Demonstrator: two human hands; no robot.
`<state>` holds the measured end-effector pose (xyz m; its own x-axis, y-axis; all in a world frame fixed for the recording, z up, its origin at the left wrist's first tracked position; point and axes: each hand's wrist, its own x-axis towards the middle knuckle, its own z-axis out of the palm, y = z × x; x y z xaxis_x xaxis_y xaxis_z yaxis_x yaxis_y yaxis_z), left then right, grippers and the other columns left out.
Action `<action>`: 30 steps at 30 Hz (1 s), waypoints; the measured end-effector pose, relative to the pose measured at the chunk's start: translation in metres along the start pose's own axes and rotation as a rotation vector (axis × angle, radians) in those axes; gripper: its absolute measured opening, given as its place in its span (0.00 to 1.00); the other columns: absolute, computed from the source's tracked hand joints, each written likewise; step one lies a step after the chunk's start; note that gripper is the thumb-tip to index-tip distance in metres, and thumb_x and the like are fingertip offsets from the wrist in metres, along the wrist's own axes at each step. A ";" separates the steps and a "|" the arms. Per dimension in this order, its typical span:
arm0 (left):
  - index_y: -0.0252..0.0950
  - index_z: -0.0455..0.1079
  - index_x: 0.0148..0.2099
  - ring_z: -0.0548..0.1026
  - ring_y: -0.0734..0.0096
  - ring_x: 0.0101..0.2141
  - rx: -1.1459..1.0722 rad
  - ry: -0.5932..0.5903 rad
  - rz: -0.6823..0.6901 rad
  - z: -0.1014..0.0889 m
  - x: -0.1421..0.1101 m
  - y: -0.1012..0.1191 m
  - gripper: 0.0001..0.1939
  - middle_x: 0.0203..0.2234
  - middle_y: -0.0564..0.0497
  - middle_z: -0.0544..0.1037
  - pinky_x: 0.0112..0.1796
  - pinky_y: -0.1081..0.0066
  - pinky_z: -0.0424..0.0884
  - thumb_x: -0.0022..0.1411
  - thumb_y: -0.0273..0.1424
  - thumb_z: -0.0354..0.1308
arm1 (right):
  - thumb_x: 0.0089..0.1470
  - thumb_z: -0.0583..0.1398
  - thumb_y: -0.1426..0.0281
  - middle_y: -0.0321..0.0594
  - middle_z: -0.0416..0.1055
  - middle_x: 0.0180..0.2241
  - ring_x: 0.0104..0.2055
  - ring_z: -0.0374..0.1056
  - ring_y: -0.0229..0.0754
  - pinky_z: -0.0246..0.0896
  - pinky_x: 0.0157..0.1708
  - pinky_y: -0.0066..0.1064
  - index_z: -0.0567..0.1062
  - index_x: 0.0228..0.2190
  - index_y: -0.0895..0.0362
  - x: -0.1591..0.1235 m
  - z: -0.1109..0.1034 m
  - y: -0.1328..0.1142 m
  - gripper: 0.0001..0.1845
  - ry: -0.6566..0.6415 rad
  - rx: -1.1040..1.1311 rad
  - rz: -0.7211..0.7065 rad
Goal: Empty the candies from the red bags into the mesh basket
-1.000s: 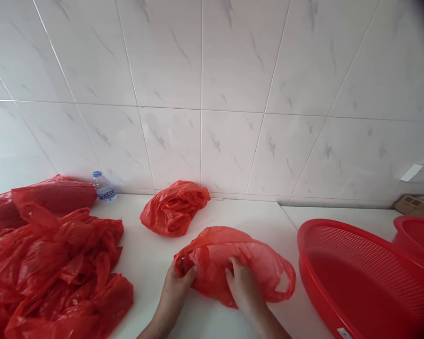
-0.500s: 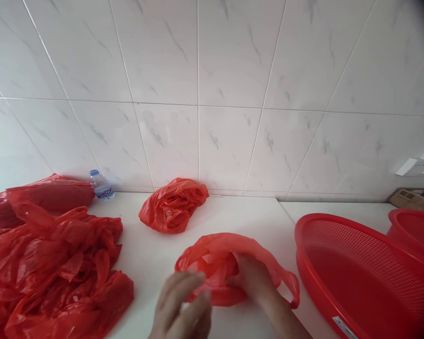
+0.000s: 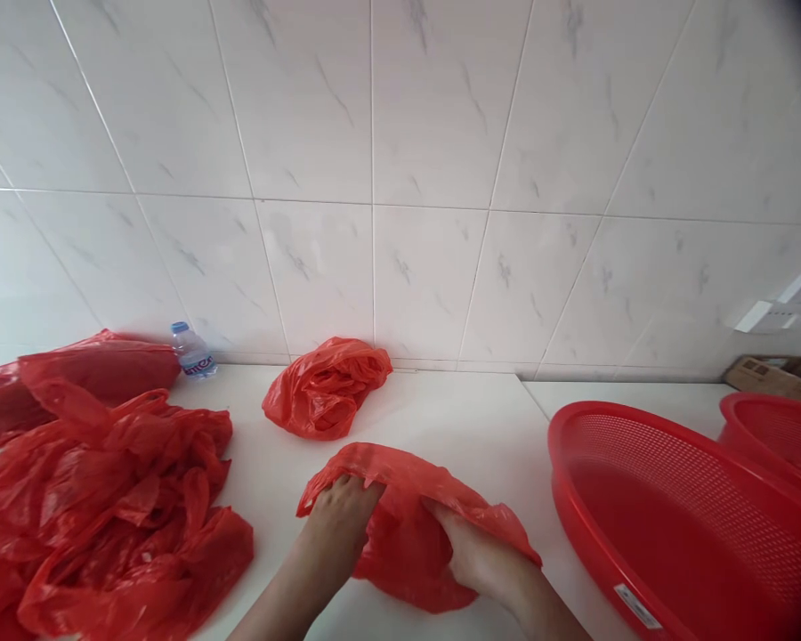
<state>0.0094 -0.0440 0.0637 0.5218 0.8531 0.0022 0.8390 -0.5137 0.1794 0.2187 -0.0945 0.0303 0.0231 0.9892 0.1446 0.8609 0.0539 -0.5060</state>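
Observation:
A thin red plastic bag (image 3: 407, 543) lies in front of me on the white table, its mouth towards me. My left hand (image 3: 340, 516) reaches into the mouth at the left, with its fingers curled against the plastic and their tips hidden. On the right side, my right hand (image 3: 467, 547) is inside the same bag. Its thumb shows at the opening, while red film covers the other fingers, so their grip is hidden. Behind the bag rests a crumpled red plastic bag (image 3: 327, 392), apart from both hands.
A heap of red plastic bags (image 3: 126, 507) fills the left side, with a red bundle (image 3: 107, 365) behind it. A small water bottle (image 3: 193, 352) stands by the tiled wall. Red perforated baskets (image 3: 561, 463) and a cardboard box (image 3: 780, 378) are at the right.
My left hand has moved from open air in front of the bag into its mouth. The bag has shifted left and towards me, and its mouth has changed shape.

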 end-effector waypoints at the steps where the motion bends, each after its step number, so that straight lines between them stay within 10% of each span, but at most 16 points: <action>1: 0.45 0.62 0.56 0.68 0.53 0.48 0.008 0.007 0.035 0.000 -0.001 0.002 0.37 0.49 0.45 0.71 0.44 0.58 0.65 0.43 0.15 0.53 | 0.43 0.60 0.69 0.30 0.77 0.29 0.24 0.69 0.38 0.54 0.21 0.26 0.74 0.40 0.39 0.000 -0.004 -0.003 0.20 -0.070 -0.001 -0.005; 4: 0.43 0.65 0.52 0.70 0.56 0.46 0.009 0.007 0.175 0.001 -0.001 0.015 0.31 0.48 0.46 0.73 0.45 0.58 0.65 0.47 0.16 0.50 | 0.42 0.56 0.75 0.31 0.76 0.30 0.26 0.71 0.39 0.56 0.22 0.26 0.73 0.41 0.43 0.003 -0.011 -0.014 0.23 -0.253 0.087 0.028; 8: 0.40 0.70 0.48 0.71 0.54 0.48 0.015 -0.027 0.165 0.002 0.004 0.034 0.24 0.48 0.44 0.73 0.46 0.56 0.66 0.51 0.17 0.48 | 0.52 0.50 0.74 0.33 0.76 0.31 0.33 0.72 0.39 0.60 0.30 0.27 0.73 0.38 0.47 0.010 -0.013 -0.030 0.17 -0.159 0.244 0.036; 14: 0.43 0.60 0.61 0.57 0.38 0.59 0.016 -0.200 0.017 0.005 0.002 0.033 0.46 0.61 0.40 0.59 0.55 0.40 0.52 0.36 0.18 0.58 | 0.52 0.50 0.75 0.36 0.75 0.41 0.41 0.71 0.40 0.61 0.38 0.29 0.73 0.42 0.49 0.024 0.002 -0.027 0.19 -0.064 0.125 -0.022; 17: 0.46 0.55 0.63 0.60 0.39 0.58 -0.110 -0.293 0.051 0.005 -0.007 0.030 0.48 0.64 0.41 0.55 0.50 0.44 0.63 0.37 0.18 0.54 | 0.50 0.58 0.66 0.40 0.74 0.36 0.39 0.70 0.45 0.61 0.39 0.32 0.74 0.37 0.54 0.030 0.009 -0.017 0.11 -0.073 0.069 0.041; 22: 0.54 0.51 0.64 0.76 0.40 0.42 -0.295 -0.367 0.050 0.007 -0.016 0.031 0.52 0.62 0.43 0.60 0.31 0.55 0.74 0.36 0.19 0.55 | 0.42 0.65 0.62 0.42 0.66 0.51 0.54 0.59 0.52 0.53 0.51 0.37 0.70 0.48 0.50 0.033 0.011 -0.003 0.29 -0.083 0.088 -0.006; 30: 0.44 0.72 0.46 0.76 0.53 0.39 -0.242 -0.178 0.017 0.013 -0.005 0.011 0.24 0.43 0.47 0.77 0.37 0.60 0.72 0.42 0.26 0.57 | 0.37 0.65 0.59 0.43 0.60 0.56 0.59 0.53 0.54 0.49 0.55 0.39 0.65 0.54 0.50 0.034 0.012 0.009 0.40 -0.258 -0.018 -0.005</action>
<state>0.0178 -0.0546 0.0528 0.5724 0.8040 -0.1610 0.7798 -0.4731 0.4099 0.2209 -0.0585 0.0207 -0.1097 0.9911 -0.0760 0.8697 0.0587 -0.4901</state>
